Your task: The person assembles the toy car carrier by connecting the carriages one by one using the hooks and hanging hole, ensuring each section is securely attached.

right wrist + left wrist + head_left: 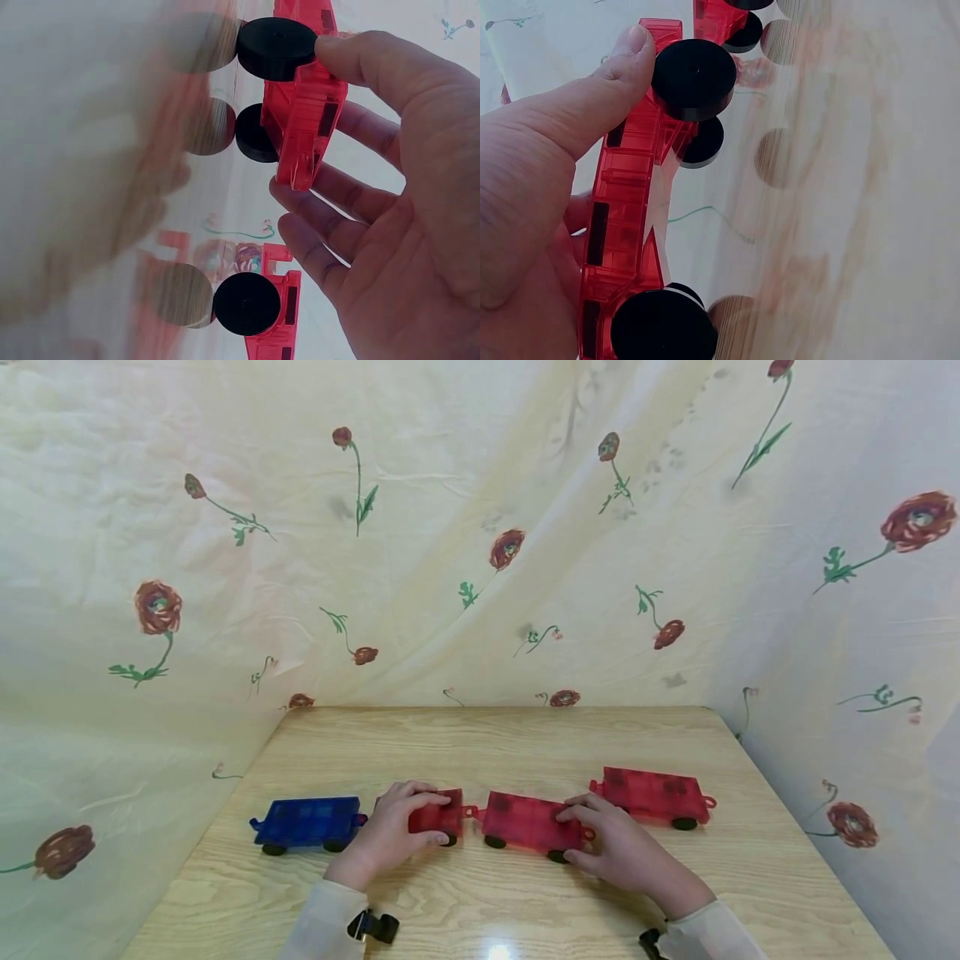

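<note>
In the head view my left hand (390, 839) holds a red translucent toy train car (442, 814) with black wheels, its left end hidden by the hand. The left wrist view shows the thumb along the near side of that car (622, 195). Just right of it stands a second red train car (525, 821); their couplings meet, but whether they are hooked I cannot tell. My right hand (622, 852) pinches this car's right end, thumb by a wheel (277, 49) in the right wrist view. The wheels rest on the table.
A blue train car (307, 822) stands to the left, its right coupling close to my left hand. Behind my right hand is a third red car (652, 793), set farther back. Flowered cloth (450, 527) surrounds the wooden table (480, 739) at the back and sides.
</note>
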